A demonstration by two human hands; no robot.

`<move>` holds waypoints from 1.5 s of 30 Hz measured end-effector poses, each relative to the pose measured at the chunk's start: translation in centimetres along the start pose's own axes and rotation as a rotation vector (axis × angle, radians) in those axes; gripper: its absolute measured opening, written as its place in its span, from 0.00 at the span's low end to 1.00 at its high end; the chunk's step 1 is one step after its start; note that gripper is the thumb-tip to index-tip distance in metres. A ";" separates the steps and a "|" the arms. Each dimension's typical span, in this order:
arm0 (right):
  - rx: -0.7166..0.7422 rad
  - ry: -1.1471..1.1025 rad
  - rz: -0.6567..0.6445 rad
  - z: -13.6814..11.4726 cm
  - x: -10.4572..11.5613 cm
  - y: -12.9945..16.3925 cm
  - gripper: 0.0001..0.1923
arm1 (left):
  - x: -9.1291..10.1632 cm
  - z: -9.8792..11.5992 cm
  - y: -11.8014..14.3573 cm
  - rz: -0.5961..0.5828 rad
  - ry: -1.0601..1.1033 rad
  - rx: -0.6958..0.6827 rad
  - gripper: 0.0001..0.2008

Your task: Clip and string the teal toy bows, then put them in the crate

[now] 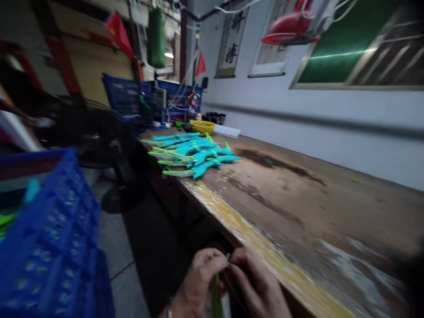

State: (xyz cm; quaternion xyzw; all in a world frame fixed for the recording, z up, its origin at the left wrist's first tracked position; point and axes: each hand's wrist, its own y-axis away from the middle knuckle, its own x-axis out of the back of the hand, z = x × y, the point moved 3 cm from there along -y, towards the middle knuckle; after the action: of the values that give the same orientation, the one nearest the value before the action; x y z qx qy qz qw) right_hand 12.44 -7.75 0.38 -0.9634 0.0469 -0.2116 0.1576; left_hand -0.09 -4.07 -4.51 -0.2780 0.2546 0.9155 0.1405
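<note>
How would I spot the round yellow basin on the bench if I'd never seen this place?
Find the long, worn brown tabletop along the pale wall and follow it to the heap of turquoise-and-lime pieces. Just beyond sits the round yellow basin, left of a flat white slab in the picture; its yellow, open bowl shape sets it apart.

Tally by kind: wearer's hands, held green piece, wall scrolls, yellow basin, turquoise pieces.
Hands (left hand, right hand): 2
Held green piece: 1
Wall scrolls: 2
Yellow basin: 1
Total: 6
Turquoise pieces overlap too much to count; left out.
</note>
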 end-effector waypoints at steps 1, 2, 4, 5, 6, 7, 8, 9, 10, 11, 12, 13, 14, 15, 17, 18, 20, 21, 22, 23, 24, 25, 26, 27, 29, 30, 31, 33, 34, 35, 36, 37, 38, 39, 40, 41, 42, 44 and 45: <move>0.074 0.043 0.034 -0.6 0.1 -0.1 0.10 | -0.1 0.0 -0.1 -0.046 0.021 0.013 0.16; 0.132 0.078 0.060 -1.0 0.2 -0.1 0.09 | -0.2 0.0 -0.2 -0.088 0.037 0.020 0.16; 0.201 0.106 0.087 -1.3 0.0 0.0 0.08 | -0.1 -0.1 -0.5 -0.160 0.064 0.034 0.15; 0.218 0.104 0.091 -1.4 -0.2 0.0 0.08 | -0.1 -0.1 -0.6 -0.189 0.072 0.043 0.16; 0.227 0.099 0.095 -1.3 -0.3 0.2 0.08 | -0.1 -0.1 -0.7 -0.211 0.079 0.051 0.16; 0.231 0.097 0.097 -1.3 -0.4 0.3 0.08 | -0.1 -0.1 -0.7 -0.227 0.078 0.058 0.17; 0.232 0.100 0.103 -1.2 -0.5 0.4 0.09 | -0.1 -0.1 -0.7 -0.231 0.073 0.062 0.17; 0.233 0.110 0.114 -1.0 -0.5 0.5 0.09 | -0.1 -0.1 -0.6 -0.227 0.064 0.061 0.18; 0.228 0.123 0.129 -0.9 -0.5 0.6 0.09 | -0.1 -0.1 -0.6 -0.218 0.049 0.051 0.18; 0.212 0.134 0.141 -0.7 -0.4 0.7 0.09 | 0.0 -0.1 -0.7 -0.206 0.025 0.030 0.17; 0.180 0.138 0.150 -0.4 -0.3 0.8 0.09 | 0.0 -0.1 -0.7 -0.194 -0.006 0.002 0.17; 0.126 0.134 0.153 -0.2 -0.2 0.8 0.09 | 0.0 -0.2 -0.8 -0.185 -0.044 -0.029 0.16; 0.052 0.120 0.147 0.1 -0.1 0.8 0.09 | 0.0 -0.3 -0.8 -0.179 -0.083 -0.061 0.15; -0.032 0.096 0.139 0.4 -0.1 0.8 0.09 | 0.1 -0.4 -0.9 -0.174 -0.127 -0.091 0.15; -0.177 0.032 0.124 0.8 0.0 0.7 0.09 | 0.2 -0.5 -1.0 -0.160 -0.210 -0.129 0.15; -0.218 0.001 0.121 0.8 0.1 0.6 0.09 | 0.3 -0.5 -1.0 -0.148 -0.244 -0.139 0.16; -0.244 -0.043 0.127 0.8 0.1 0.4 0.08 | 0.4 -0.4 -1.0 -0.125 -0.297 -0.147 0.17; -0.245 -0.058 0.136 0.8 0.1 0.3 0.08 | 0.4 -0.3 -1.0 -0.119 -0.316 -0.148 0.17; -0.249 -0.074 0.143 0.8 0.1 0.3 0.08 | 0.4 -0.2 -1.0 -0.117 -0.334 -0.149 0.16; -0.261 -0.094 0.147 0.8 0.1 0.2 0.08 | 0.4 -0.1 -0.9 -0.118 -0.351 -0.149 0.15; -0.278 -0.118 0.147 0.8 0.0 0.3 0.08 | 0.4 -0.1 -0.9 -0.124 -0.361 -0.143 0.15; -0.295 -0.144 0.145 0.8 -0.2 0.3 0.07 | 0.4 0.0 -0.8 -0.134 -0.358 -0.132 0.14; -0.308 -0.171 0.147 0.8 -0.3 0.4 0.07 | 0.4 0.1 -0.8 -0.142 -0.341 -0.114 0.14; -0.314 -0.198 0.153 0.9 -0.6 0.5 0.07 | 0.4 0.1 -0.7 -0.153 -0.311 -0.091 0.14; -0.306 -0.248 0.180 1.0 -1.0 0.8 0.05 | 0.4 0.2 -0.6 -0.167 -0.221 -0.031 0.14; -0.294 -0.271 0.187 1.0 -1.3 0.9 0.05 | 0.5 0.2 -0.5 -0.167 -0.179 -0.003 0.13; -0.282 -0.283 0.185 1.1 -1.6 1.0 0.05 | 0.5 0.2 -0.5 -0.158 -0.147 0.021 0.13; -0.235 -0.243 0.168 1.2 -2.0 1.2 0.06 | 0.7 0.2 -0.4 -0.130 -0.109 0.052 0.11; -0.186 -0.185 0.163 1.1 -2.1 1.3 0.08 | 0.8 0.1 -0.4 -0.113 -0.098 0.057 0.11; -0.114 -0.104 0.166 0.9 -2.1 1.3 0.09 | 0.9 0.0 -0.4 -0.098 -0.086 0.058 0.10; -0.025 -0.011 0.175 0.6 -2.1 1.4 0.09 | 1.0 -0.1 -0.4 -0.088 -0.069 0.057 0.10; 0.070 0.085 0.183 0.3 -2.1 1.4 0.09 | 1.1 -0.2 -0.5 -0.085 -0.049 0.057 0.10; 0.160 0.175 0.191 0.0 -2.0 1.5 0.10 | 1.1 -0.4 -0.6 -0.090 -0.027 0.055 0.10; 0.234 0.260 0.198 -0.3 -2.0 1.5 0.09 | 1.2 -0.5 -0.7 -0.104 -0.006 0.052 0.10; 0.290 0.337 0.203 -0.4 -2.0 1.5 0.09 | 1.2 -0.6 -0.8 -0.123 0.010 0.048 0.10; 0.327 0.404 0.208 -0.5 -2.1 1.5 0.09 | 1.2 -0.7 -0.9 -0.146 0.017 0.046 0.10; 0.351 0.460 0.211 -0.6 -2.1 1.4 0.09 | 1.2 -0.8 -1.0 -0.165 0.019 0.044 0.10; 0.359 0.524 0.215 -0.3 -2.0 1.3 0.10 | 1.1 -0.9 -1.2 -0.191 0.011 0.046 0.11; 0.335 0.525 0.208 -0.1 -2.0 1.3 0.10 | 1.1 -1.0 -1.2 -0.196 0.001 0.052 0.13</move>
State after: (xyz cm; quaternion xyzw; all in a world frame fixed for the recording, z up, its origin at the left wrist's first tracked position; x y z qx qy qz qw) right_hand 10.56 -8.69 -0.76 -0.8268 0.1486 -0.4401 0.3172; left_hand -0.10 -3.45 -6.35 -0.2981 0.2500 0.8904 0.2363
